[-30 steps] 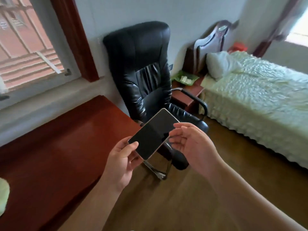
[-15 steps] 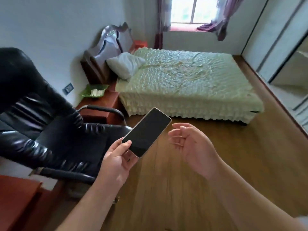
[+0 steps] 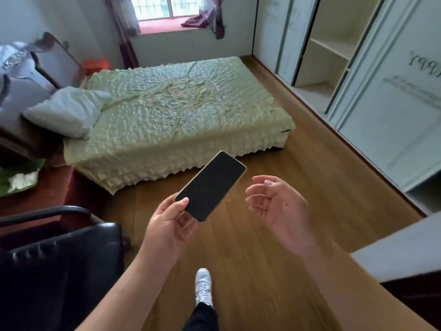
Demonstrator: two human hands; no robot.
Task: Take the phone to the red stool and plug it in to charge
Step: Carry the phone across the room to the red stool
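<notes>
A phone (image 3: 211, 186) with a dark screen and pale gold edge is held by its lower corner in my left hand (image 3: 168, 222), tilted up to the right over the wooden floor. My right hand (image 3: 278, 207) hovers to the right of the phone, fingers apart, palm facing left, holding nothing. A red stool (image 3: 95, 65) shows partly at the far side of the bed's head end, near the curtain. No charger or cable is visible.
A bed (image 3: 181, 108) with a pale green cover and a pillow (image 3: 64, 111) fills the middle. A black office chair (image 3: 59, 259) is at lower left, a reddish nightstand (image 3: 35, 197) beside it. White wardrobes (image 3: 372, 91) line the right. My white shoe (image 3: 203, 286) steps on bare floor.
The view has swung right, away from the desk and chair toward the bed and wardrobes. My right hand has let go of the phone and drifted away; my left keeps hold.
</notes>
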